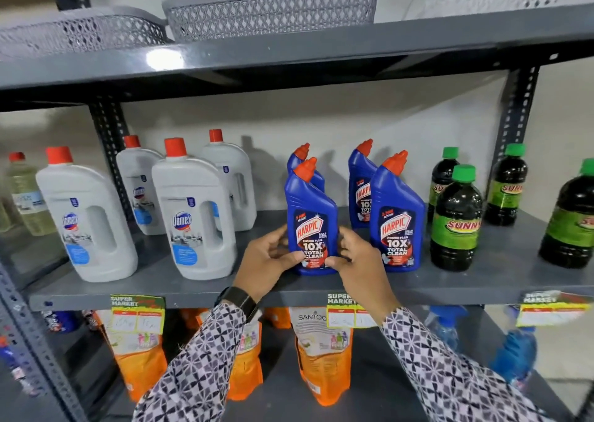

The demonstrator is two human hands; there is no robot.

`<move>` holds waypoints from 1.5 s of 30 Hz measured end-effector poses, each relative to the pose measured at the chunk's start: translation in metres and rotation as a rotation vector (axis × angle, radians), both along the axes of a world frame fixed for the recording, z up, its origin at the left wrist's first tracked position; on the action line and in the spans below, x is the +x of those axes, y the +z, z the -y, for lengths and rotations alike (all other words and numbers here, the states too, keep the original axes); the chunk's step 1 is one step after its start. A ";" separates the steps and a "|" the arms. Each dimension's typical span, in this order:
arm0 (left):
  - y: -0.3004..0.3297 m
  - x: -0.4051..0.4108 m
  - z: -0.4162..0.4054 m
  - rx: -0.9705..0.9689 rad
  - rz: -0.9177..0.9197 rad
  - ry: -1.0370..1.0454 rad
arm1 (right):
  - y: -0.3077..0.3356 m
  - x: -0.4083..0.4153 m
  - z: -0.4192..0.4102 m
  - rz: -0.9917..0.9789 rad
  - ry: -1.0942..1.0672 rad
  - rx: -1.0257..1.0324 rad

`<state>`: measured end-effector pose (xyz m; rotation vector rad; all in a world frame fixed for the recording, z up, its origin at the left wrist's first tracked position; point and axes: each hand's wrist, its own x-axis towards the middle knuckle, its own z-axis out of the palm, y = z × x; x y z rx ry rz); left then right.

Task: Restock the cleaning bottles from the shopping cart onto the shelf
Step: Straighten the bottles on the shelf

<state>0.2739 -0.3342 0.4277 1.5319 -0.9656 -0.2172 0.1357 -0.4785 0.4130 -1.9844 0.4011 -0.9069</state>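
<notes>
Harpic bottle stands on the shelf, front row, pinched between left hand and right hand; another at 3 o'clock. Cart unseen, so leftovers unknown.

Glossy blue plastic is shown by the bottle; the shelf (perforated uprights) is matt grey-painted metal.

Grey metal shelf: white Domex bottles toward left edge, blue Harpic bottles mid-shelf (front one by the front edge), dark green-capped Sunny bottles toward right edge.
</notes>
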 end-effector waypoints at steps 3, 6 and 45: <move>-0.001 -0.001 0.000 0.001 0.018 0.002 | 0.000 -0.001 -0.002 0.006 0.006 0.019; 0.000 -0.001 -0.001 0.018 0.010 -0.001 | 0.000 -0.001 -0.004 0.005 -0.010 0.033; 0.009 -0.215 0.233 0.204 0.172 0.054 | 0.012 -0.198 0.222 -0.058 0.019 0.102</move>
